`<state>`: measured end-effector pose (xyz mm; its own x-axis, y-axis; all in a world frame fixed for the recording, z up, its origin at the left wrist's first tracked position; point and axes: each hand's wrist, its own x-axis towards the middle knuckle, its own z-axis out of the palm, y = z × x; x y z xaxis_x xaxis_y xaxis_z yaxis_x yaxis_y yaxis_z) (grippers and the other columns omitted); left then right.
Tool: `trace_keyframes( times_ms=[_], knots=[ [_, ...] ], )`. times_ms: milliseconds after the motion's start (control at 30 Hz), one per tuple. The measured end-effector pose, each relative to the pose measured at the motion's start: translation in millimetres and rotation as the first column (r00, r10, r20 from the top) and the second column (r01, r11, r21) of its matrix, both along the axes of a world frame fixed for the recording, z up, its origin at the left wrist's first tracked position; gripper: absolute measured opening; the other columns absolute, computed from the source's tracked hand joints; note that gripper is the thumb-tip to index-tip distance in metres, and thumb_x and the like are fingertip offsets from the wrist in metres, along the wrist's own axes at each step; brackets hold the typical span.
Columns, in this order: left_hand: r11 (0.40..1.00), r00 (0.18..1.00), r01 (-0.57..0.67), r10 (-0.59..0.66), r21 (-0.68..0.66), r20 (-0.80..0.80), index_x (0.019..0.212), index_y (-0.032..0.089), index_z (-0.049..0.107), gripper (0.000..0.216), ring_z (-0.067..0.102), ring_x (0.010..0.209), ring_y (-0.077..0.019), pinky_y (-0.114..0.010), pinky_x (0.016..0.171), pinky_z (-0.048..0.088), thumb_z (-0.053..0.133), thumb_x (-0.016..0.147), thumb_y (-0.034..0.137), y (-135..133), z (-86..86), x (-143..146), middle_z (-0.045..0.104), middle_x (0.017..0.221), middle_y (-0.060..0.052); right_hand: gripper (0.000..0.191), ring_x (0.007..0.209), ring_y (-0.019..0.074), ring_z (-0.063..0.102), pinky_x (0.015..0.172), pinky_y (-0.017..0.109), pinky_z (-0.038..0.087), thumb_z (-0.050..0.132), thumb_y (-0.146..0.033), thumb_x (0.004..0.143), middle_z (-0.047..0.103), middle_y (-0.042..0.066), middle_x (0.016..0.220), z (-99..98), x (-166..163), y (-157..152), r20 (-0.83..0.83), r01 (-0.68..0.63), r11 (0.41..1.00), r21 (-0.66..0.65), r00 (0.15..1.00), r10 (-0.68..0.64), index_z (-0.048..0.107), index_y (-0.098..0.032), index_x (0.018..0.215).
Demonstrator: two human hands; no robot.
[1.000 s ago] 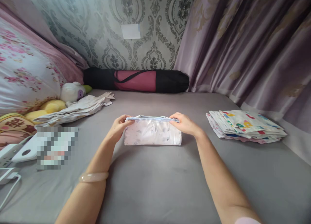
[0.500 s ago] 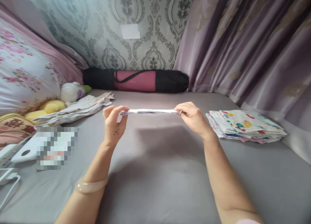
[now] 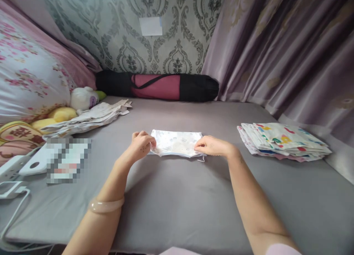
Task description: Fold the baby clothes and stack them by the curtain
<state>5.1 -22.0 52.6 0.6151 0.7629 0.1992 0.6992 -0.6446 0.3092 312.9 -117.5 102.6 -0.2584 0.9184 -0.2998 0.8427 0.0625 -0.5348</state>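
Note:
A folded white cloth [image 3: 177,142] with a faint grey print lies on the grey bed sheet [image 3: 182,203], wider than it is deep. At its left end, my left hand [image 3: 143,143] has fingers and thumb closed on the edge. My right hand [image 3: 211,146] pinches the cloth near its right front corner. A thin white string dangles from that corner, just below my right fingers. Farther right sits a stack of folded printed cloths [image 3: 284,140], the top one white with colourful shapes.
At the left, pale crumpled garments [image 3: 91,118] lie beside a white plush toy [image 3: 83,98] and yellow plush [image 3: 62,114]. A white power strip [image 3: 13,166] with cables is at the left edge. A black and pink roll bag [image 3: 157,86] lies along the wall; curtains [image 3: 262,44] hang at right.
The cloth has come down from being held level, edge-on, above the bed to lying flat with its printed face showing. Both hands have lowered with it, and the view has tilted slightly downward.

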Motion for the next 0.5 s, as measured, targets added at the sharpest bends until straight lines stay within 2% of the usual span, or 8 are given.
trace_keyframes(
  times_ms=[67, 133, 200, 233, 333, 400, 500],
  knots=[
    [0.998, 0.999, -0.04, 0.038, 0.044, 0.038, 0.08, 0.023, 0.07, 0.038, 0.059, 0.093, -0.0213, -0.045, 0.095, 0.033, 0.037, 0.077, 0.004, -2.3, 0.6, 5.7, 0.073, 0.086, -0.004, 0.03, 0.054, 0.0103, 0.041, 0.054, 0.024, 0.028, 0.048, -0.035, 0.085, 0.049, -0.004, 0.058, -0.1, -1.4, 0.9, 0.009, 0.024, 0.998, 0.056, 1.0, -0.024, 0.061, -0.018, 0.064],
    [0.994, 0.993, -0.062, 0.053, 0.094, 0.104, 0.093, 0.023, 0.068, 0.037, 0.061, 0.095, -0.021, -0.044, 0.095, 0.035, 0.036, 0.084, 0.008, -6.0, -0.6, 14.5, 0.073, 0.095, -0.005, 0.032, 0.061, 0.0128, 0.049, 0.059, 0.025, 0.034, 0.045, -0.036, 0.088, 0.057, -0.002, 0.066, -2.8, -5.2, 3.3, 0.011, 0.052, 0.987, 0.152, 0.998, -0.054, 0.064, -0.018, 0.07],
    [0.991, 0.987, -0.039, 0.018, 0.129, 0.162, 0.107, 0.023, 0.065, 0.036, 0.062, 0.103, -0.0208, -0.044, 0.098, 0.036, 0.034, 0.092, 0.015, -10.3, -4.2, 26.3, 0.071, 0.109, -0.006, 0.033, 0.083, 0.0181, 0.06, 0.075, 0.027, 0.042, 0.04, -0.032, 0.092, 0.069, 0.004, 0.09, -8.5, -12.5, 6.9, 0.004, 0.066, 0.961, 0.267, 0.998, -0.07, 0.07, -0.019, 0.09],
    [0.99, 0.984, -0.014, -0.011, 0.14, 0.176, 0.114, 0.023, 0.063, 0.036, 0.06, 0.11, -0.0212, -0.044, 0.1, 0.037, 0.033, 0.095, 0.019, -12.4, -6.9, 33.1, 0.069, 0.118, -0.007, 0.036, 0.099, 0.0207, 0.061, 0.086, 0.03, 0.043, 0.036, -0.03, 0.094, 0.069, 0.007, 0.107, -12.6, -17.5, 9.0, 0.004, 0.071, 0.944, 0.321, 0.997, -0.076, 0.07, -0.019, 0.103],
    [0.989, 0.989, 0.069, -0.086, 0.135, 0.122, 0.131, 0.02, 0.054, 0.041, 0.045, 0.134, -0.0245, -0.046, 0.11, 0.033, 0.029, 0.099, 0.027, -17.7, -17.3, 53.2, 0.054, 0.141, -0.011, 0.048, 0.137, 0.0231, 0.039, 0.114, 0.04, 0.027, 0.028, -0.028, 0.097, 0.048, 0.012, 0.146, -28.8, -36.0, 14.8, 0.067, 0.052, 0.905, 0.421, 0.994, -0.088, 0.053, -0.015, 0.137],
    [0.989, 0.995, 0.079, -0.086, 0.124, 0.051, 0.138, 0.016, 0.048, 0.046, 0.033, 0.143, -0.0267, -0.048, 0.114, 0.028, 0.026, 0.1, 0.029, -19.7, -24.3, 63.8, 0.045, 0.149, -0.013, 0.053, 0.145, 0.0224, 0.025, 0.119, 0.044, 0.016, 0.024, -0.028, 0.098, 0.035, 0.011, 0.155, -40.9, -48.9, 17.4, 0.145, 0.004, 0.895, 0.447, 0.986, -0.077, 0.041, -0.013, 0.146],
    [0.988, 0.998, 0.062, -0.057, 0.14, -0.035, 0.143, 0.014, 0.043, 0.05, 0.023, 0.147, -0.0279, -0.05, 0.118, 0.023, 0.024, 0.101, 0.032, -19.3, -33.5, 71.8, 0.039, 0.153, -0.013, 0.056, 0.148, 0.0217, 0.017, 0.121, 0.044, 0.009, 0.023, -0.028, 0.098, 0.027, 0.01, 0.158, -57.7, -63.7, 19.3, 0.223, -0.069, 0.875, 0.48, 0.974, -0.045, 0.033, -0.009, 0.15]
  ],
)
